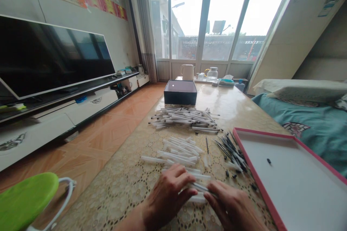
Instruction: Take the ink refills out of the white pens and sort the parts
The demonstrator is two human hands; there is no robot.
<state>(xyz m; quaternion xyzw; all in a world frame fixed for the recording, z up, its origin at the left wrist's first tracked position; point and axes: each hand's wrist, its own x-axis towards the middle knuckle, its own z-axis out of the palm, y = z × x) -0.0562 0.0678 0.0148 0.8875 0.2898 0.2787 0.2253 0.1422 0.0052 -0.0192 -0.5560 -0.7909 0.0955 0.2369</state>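
Observation:
Low over the patterned table, my left hand point(172, 189) and my right hand point(231, 204) pinch a thin whitish pen point(200, 186) between them, one at each end. Its ends are hidden by my fingers. Under and just beyond my hands lie loose translucent pen barrels point(180, 151). To the right is a bunch of dark pen refills point(230, 149), with small black caps point(227, 174) scattered near it. Farther back is a heap of white pens with dark ends point(184, 117).
A shallow white tray with a pink rim point(261, 184) lies at the right, one black cap inside. Behind the pens stands a dark box point(180, 97). A kettle point(187, 72) and glass jug point(212, 74) are at the table's far end. A green stool point(29, 202) is at left.

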